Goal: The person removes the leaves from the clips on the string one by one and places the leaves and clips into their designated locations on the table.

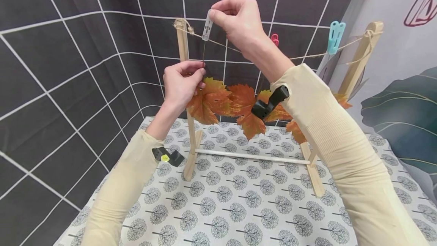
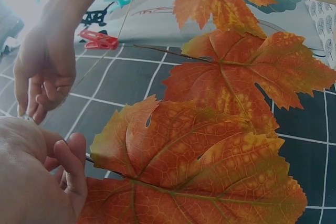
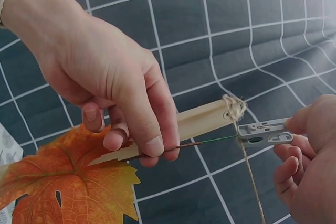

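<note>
My right hand [image 1: 240,20] pinches the handle end of a grey clothespin [image 1: 206,27] near the left end of a twine line [image 3: 249,169]. The other end of the clothespin meets the twine and the green tip of a leaf stem [image 3: 218,139]; whether it clamps them I cannot tell. Below it, the thumb and fingertips of my left hand [image 1: 182,82] pinch the brown part of that stem. An orange and yellow artificial maple leaf [image 2: 199,166] spreads out from the stem, beside other similar leaves [image 2: 247,77].
Two wooden posts [image 1: 182,44], joined low by a white rod [image 1: 252,157], carry the twine. Along it sit a red clothespin [image 1: 274,40] and a turquoise clothespin [image 1: 336,37]. The stand rests on a tree-print tablecloth [image 1: 235,212], with a dark gridded curtain [image 1: 85,98] behind.
</note>
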{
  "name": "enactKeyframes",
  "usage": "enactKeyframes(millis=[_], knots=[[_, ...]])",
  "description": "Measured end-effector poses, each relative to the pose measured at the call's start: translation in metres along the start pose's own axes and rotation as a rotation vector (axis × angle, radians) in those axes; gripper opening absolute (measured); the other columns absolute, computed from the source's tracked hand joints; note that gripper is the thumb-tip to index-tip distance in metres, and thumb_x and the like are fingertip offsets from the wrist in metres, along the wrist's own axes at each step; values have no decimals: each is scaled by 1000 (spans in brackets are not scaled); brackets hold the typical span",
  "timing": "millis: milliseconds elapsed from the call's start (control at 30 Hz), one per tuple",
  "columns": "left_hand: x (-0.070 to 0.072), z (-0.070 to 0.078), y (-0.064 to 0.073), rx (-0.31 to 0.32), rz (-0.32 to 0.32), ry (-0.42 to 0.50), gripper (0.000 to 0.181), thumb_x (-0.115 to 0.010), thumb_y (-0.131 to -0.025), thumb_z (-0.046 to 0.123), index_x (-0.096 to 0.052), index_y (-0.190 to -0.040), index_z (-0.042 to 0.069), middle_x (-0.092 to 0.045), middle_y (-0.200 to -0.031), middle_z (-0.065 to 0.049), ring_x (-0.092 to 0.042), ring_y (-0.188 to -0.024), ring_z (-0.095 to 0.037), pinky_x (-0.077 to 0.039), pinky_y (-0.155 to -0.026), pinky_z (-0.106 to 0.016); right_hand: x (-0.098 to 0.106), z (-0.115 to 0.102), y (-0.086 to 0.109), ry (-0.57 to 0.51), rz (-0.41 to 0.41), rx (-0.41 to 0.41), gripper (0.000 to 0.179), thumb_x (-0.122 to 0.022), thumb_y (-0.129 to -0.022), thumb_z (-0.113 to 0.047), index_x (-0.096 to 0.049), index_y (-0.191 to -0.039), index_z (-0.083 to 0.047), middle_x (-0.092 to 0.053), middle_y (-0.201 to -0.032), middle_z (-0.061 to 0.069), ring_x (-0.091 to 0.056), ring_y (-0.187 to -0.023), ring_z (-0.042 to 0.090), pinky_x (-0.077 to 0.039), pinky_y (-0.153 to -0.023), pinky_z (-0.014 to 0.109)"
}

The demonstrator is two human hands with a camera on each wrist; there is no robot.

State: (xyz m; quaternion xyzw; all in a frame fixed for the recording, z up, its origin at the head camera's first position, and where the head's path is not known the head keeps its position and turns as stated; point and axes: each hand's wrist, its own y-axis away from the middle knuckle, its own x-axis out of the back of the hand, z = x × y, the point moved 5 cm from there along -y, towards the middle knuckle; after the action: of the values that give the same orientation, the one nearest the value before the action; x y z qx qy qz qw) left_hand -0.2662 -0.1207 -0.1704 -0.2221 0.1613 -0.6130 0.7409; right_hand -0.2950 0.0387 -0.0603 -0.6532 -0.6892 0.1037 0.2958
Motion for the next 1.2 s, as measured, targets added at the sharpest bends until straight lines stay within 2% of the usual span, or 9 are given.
enactKeyframes(millis=[167,400,600,700,800,1200], knots=[[0,0,1,-10,2,1,15,-70,-89,-2,-75,-103,-5,-70,-84,-18,-63,-51,-12,-45,-43,-17,1,-1,-1,7,16,5,18,-71,-93,-15,-73,-108,-5,-60,-90,2,-51,-85,11,-40,-71,25],[2,-1,1,-11,4,-9,14,-70,-90,-2,-75,-102,-5,-69,-83,-16,-62,-51,-11,-45,-43,-17,4,-3,-1,20,22,9,19,-70,-94,-17,-73,-109,-6,-61,-93,2,-51,-88,11,-39,-72,24],[3,-1,2,-7,6,-11,14,-70,-89,-2,-75,-102,-5,-69,-81,-12,-61,-50,-12,-44,-43,-17,4,-2,0,-30,9,-20,19,-71,-94,-17,-72,-109,-7,-59,-91,2,-50,-79,12,-41,-61,24],[4,-3,2,6,7,-12,14,-71,-90,-1,-75,-103,-5,-70,-83,-14,-62,-51,-12,-45,-44,-18,4,-2,1,-56,0,-31,18,-71,-93,-17,-72,-109,-7,-60,-90,3,-50,-75,13,-41,-56,23],[5,-5,1,13,6,-9,15,-71,-90,0,-75,-103,-5,-70,-86,-18,-62,-52,-13,-46,-44,-18,5,-2,1,-63,-6,-26,19,-71,-93,-17,-71,-109,-7,-61,-92,3,-51,-76,14,-42,-55,23],[8,-5,2,25,5,8,15,-70,-89,-2,-74,-103,-6,-70,-86,-19,-62,-50,-11,-45,-42,-17,9,-4,5,-75,-17,-29,23,-71,-90,-16,-68,-111,-5,-66,-100,5,-56,-83,15,-45,-54,23]])
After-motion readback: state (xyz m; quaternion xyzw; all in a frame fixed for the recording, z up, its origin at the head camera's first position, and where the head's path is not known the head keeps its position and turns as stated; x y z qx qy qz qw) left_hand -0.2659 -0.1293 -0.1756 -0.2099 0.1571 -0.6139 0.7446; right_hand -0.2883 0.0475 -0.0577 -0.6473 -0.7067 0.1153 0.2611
